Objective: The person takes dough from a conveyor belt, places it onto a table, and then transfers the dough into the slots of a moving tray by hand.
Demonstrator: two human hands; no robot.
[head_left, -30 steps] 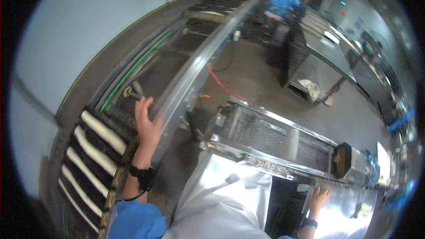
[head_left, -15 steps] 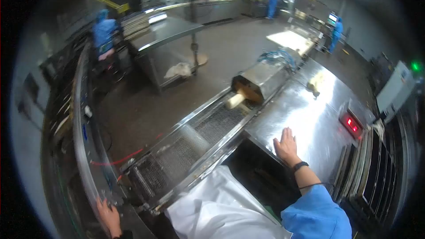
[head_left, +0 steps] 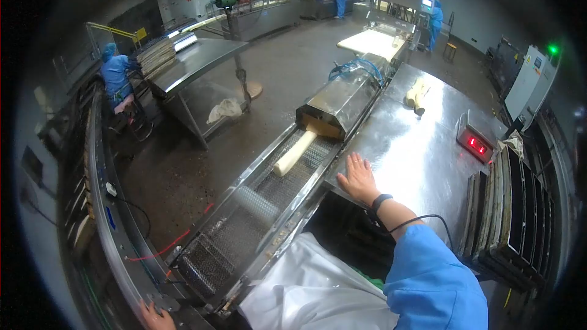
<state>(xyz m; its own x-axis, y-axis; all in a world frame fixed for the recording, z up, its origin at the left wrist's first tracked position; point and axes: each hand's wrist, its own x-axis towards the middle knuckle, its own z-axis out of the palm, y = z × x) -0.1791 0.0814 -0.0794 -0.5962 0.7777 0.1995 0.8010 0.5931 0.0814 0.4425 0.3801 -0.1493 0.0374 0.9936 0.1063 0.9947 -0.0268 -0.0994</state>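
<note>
My right hand [head_left: 359,178] lies flat on the steel table [head_left: 391,201], fingers stretched out, near the edge beside the conveyor. At the bottom left, my left hand [head_left: 156,316] rests by the end of a metal rail [head_left: 101,208], fingers apart, partly cut off by the frame. Neither hand holds anything. A pale log of dough [head_left: 295,154] lies on the mesh conveyor belt [head_left: 211,256], its far end under the steel hood [head_left: 342,98]. Farther back on the table are a few shorter dough pieces [head_left: 417,95].
A scale with a red display [head_left: 476,143] sits on the table's right side, above stacked trays [head_left: 510,208]. Across the floor stands another steel table [head_left: 205,55] with a fan [head_left: 226,1] beside it. One person [head_left: 116,76] is at the left; two more work far back.
The dough log has come farther out of the hood toward me. The view has shifted, and my right hand remains flat on the table, now closer to the conveyor side.
</note>
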